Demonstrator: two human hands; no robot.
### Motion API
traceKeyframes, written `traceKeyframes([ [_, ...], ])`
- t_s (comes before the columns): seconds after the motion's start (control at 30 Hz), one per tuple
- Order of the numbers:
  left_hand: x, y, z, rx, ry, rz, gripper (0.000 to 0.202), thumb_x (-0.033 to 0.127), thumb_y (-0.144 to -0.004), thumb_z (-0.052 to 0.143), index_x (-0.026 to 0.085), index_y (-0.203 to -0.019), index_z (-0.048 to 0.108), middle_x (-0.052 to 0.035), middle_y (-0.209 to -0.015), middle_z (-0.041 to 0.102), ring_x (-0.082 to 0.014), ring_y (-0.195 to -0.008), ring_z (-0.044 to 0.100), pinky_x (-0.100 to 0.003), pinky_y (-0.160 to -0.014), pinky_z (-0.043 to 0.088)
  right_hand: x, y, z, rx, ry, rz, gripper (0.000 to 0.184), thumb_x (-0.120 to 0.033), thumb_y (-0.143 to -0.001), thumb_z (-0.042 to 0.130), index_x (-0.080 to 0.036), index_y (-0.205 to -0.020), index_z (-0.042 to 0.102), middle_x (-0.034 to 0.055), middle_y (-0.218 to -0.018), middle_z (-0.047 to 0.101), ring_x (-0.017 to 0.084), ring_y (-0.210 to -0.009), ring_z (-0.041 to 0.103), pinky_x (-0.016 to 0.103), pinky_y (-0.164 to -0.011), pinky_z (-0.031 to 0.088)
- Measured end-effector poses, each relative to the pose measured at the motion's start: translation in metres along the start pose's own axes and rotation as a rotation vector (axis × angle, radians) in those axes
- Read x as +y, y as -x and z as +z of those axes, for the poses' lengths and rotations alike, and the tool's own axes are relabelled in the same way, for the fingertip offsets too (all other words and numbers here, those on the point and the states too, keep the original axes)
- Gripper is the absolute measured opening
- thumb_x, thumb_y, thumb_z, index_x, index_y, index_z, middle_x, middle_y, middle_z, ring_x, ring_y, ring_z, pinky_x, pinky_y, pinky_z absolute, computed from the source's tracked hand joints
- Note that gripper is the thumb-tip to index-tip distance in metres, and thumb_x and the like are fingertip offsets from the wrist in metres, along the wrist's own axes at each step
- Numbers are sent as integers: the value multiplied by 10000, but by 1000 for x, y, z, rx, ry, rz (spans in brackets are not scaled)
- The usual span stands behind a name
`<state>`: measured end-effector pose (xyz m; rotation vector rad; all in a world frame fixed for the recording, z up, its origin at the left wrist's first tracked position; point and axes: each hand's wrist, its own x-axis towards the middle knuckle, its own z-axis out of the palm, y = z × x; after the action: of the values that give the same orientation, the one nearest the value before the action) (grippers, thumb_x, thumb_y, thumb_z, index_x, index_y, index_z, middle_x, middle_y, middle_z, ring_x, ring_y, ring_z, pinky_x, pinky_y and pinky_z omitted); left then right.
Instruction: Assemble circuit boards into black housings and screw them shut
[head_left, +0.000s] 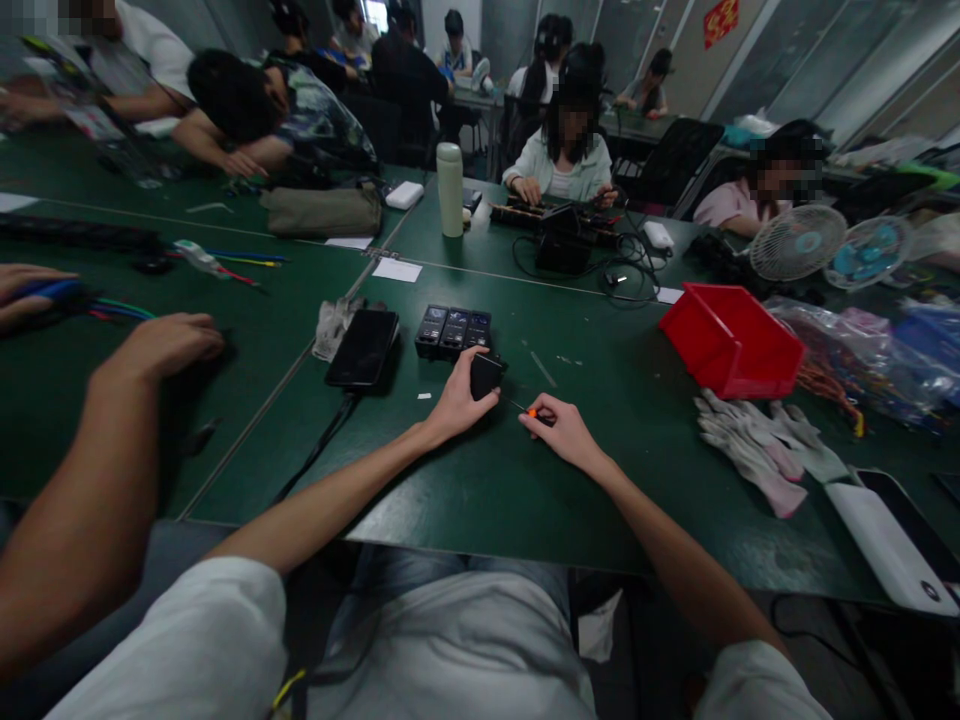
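Observation:
My left hand point(459, 397) is closed around a small black box-shaped part point(486, 376), held up off the green table point(450, 490). In my right hand point(561, 428) is a screwdriver point(534, 413) with an orange and black handle. Its thin shaft points left, toward the lower side of the black part; whether the tip touches it I cannot tell. Just behind my left hand stands a black module with three sections point(453, 330). A dark phone point(364, 348) with a cable lies to the left, partly over a crumpled pale glove point(334, 325).
On the right are a red bin point(731, 340), work gloves point(757, 445), a white device point(889, 545) and bagged wires point(862, 350). A pale bottle point(450, 190) stands farther back. At left, a co-worker's arm point(127, 400) rests on the table near wires. Other people sit across.

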<state>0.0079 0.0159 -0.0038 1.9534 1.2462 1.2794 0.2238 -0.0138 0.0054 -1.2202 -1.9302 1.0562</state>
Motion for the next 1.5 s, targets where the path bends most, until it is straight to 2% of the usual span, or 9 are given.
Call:
traceKeyframes([
  [0.43, 2, 1, 0, 11, -4, -5, 594, 219, -753, 619, 215, -1282, 347, -78, -1171, 506, -207, -1027, 533, -382, -929, 434, 0, -1, -4, -77, -87, 87, 308, -486, -853, 561, -179, -834, 582, -18, -585, 610, 79, -425, 466, 188, -416, 328],
  [0.87, 2, 4, -1, -23, 13, 16, 592, 226, -756, 614, 208, -1276, 334, -77, -1156, 492, -199, -1018, 524, -354, -919, 434, -4, -4, -9, -237, -264, 181, 390, -502, -857, 527, -131, -847, 644, 4, -585, 620, 44, -375, 385, 184, -379, 275],
  [0.97, 2, 4, 0, -24, 21, 19, 601, 225, -754, 615, 215, -1283, 331, -72, -1150, 496, -197, -1008, 530, -352, -909, 437, -8, -3, -12, -202, -260, 221, 372, -500, -792, 617, -136, -866, 640, -12, -594, 588, 45, -399, 405, 177, -373, 293],
  [1.07, 2, 3, 0, -20, 21, 13, 604, 225, -752, 617, 217, -1284, 332, -67, -1129, 501, -190, -977, 535, -352, -896, 442, -9, -2, -13, -106, -259, 226, 405, -433, -669, 756, -160, -918, 589, -21, -672, 588, 63, -472, 488, 167, -388, 351],
  [1.13, 2, 3, 0, -13, 15, 8, 602, 225, -750, 619, 215, -1281, 335, -66, -1123, 502, -189, -973, 534, -353, -897, 443, -8, -2, -13, -51, -256, 206, 419, -403, -630, 788, -167, -886, 554, -17, -695, 596, 77, -507, 526, 172, -402, 386],
  [1.33, 2, 4, 0, 3, -3, -2, 599, 229, -754, 615, 216, -1282, 334, -72, -1139, 499, -200, -1006, 527, -365, -909, 437, -3, -3, -11, 12, -256, 160, 371, -412, -645, 775, -166, -772, 528, 17, -724, 629, 107, -565, 584, 210, -454, 466],
  [1.5, 1, 4, 0, 16, -8, 6, 597, 230, -754, 614, 219, -1281, 334, -74, -1146, 498, -205, -1020, 524, -371, -908, 437, -4, -3, -11, 1, -311, 155, 364, -418, -664, 762, -166, -762, 519, 28, -693, 643, 111, -538, 586, 205, -422, 442],
])
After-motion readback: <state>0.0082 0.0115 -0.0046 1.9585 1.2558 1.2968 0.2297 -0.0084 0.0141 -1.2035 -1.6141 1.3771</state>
